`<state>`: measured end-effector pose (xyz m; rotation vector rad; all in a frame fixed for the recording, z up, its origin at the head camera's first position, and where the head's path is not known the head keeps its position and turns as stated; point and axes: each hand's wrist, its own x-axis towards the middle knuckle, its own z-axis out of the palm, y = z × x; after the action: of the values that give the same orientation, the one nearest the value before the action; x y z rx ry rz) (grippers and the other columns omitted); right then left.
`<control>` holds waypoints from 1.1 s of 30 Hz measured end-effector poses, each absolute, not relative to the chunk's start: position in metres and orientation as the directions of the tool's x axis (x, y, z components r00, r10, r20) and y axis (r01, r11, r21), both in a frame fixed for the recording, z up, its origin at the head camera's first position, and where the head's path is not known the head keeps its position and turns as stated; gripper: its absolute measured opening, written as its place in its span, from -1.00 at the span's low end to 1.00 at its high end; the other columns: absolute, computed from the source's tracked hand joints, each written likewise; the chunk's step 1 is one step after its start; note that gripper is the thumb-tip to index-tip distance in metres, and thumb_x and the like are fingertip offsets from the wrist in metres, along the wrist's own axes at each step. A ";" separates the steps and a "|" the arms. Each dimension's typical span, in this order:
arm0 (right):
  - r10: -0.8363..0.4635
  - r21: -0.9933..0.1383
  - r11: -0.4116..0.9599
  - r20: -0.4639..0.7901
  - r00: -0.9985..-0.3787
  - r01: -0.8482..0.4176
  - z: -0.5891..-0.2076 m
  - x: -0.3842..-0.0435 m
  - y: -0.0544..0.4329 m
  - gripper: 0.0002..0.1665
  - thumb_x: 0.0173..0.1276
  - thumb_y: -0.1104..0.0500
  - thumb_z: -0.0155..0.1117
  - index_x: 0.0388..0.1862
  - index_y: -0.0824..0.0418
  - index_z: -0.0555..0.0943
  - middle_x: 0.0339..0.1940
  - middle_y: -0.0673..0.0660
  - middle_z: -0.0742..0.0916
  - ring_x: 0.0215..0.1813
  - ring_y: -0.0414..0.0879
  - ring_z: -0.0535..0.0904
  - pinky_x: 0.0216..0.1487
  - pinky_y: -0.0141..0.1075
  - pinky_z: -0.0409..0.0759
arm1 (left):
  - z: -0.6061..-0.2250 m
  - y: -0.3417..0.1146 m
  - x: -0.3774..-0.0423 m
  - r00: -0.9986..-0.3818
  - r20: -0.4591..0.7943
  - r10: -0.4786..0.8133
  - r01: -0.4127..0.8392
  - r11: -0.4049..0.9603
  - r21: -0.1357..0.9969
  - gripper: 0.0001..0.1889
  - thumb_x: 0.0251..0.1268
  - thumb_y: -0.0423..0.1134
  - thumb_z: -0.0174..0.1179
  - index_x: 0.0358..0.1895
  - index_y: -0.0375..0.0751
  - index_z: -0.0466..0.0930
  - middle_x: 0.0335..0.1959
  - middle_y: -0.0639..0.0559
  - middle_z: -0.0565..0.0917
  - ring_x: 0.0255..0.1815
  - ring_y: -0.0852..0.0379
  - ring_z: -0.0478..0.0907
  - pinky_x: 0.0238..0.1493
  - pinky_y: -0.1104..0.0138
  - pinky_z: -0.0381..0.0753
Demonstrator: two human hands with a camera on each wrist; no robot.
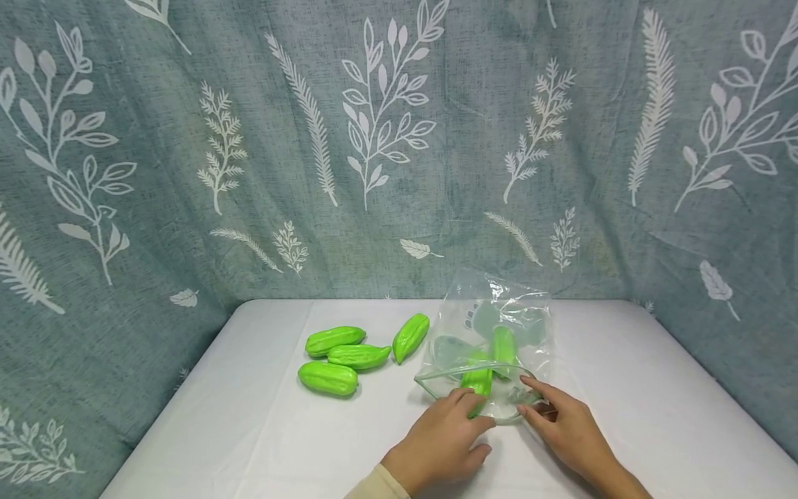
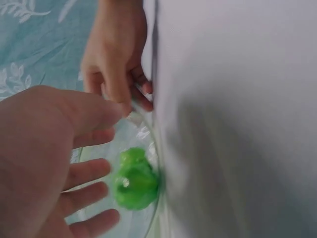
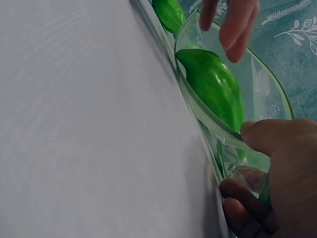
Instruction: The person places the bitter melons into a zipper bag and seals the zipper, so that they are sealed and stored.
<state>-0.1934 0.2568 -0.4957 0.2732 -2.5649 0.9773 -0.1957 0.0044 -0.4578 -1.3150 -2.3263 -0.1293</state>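
Note:
A clear zip bag (image 1: 530, 294) lies on the white table with its mouth held apart toward me. Two bright green ridged gourds are in it: one gourd (image 1: 503, 341) deeper inside, the other gourd (image 1: 476, 380) at the mouth. My right hand (image 1: 573, 430) pinches the bag's rim at the right, the thumb on the near edge in the right wrist view. At the mouth's left, my left hand (image 1: 439, 440) reaches over the gourd with loosely extended fingers (image 3: 237, 29). In the left wrist view those fingers are spread and do not grip the gourd (image 2: 133, 191).
Left of the bag lie several more green gourds: an upper gourd (image 1: 335, 341), a middle gourd (image 1: 358, 356), a lower gourd (image 1: 328, 378), and a tilted gourd (image 1: 411, 337) nearest the bag. A leaf-patterned curtain (image 1: 386, 229) hangs behind the white table (image 1: 293, 443).

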 end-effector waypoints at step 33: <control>-0.044 -0.602 0.742 0.398 -0.917 -0.296 -0.495 -0.193 0.257 -0.41 0.28 0.08 0.49 0.29 0.10 0.60 -0.22 0.04 0.78 -0.33 -0.24 0.69 -0.27 -0.36 0.67 | -0.462 0.005 -0.193 -0.500 0.359 0.788 0.798 0.580 -0.163 -0.65 0.25 0.09 0.32 0.06 0.12 0.73 0.29 -0.11 0.49 0.32 0.01 0.42 0.25 0.24 0.49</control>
<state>-0.1926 0.2566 -0.4951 0.2621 -2.5837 0.9796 -0.1933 0.0051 -0.4621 -1.2792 -2.4192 -0.0339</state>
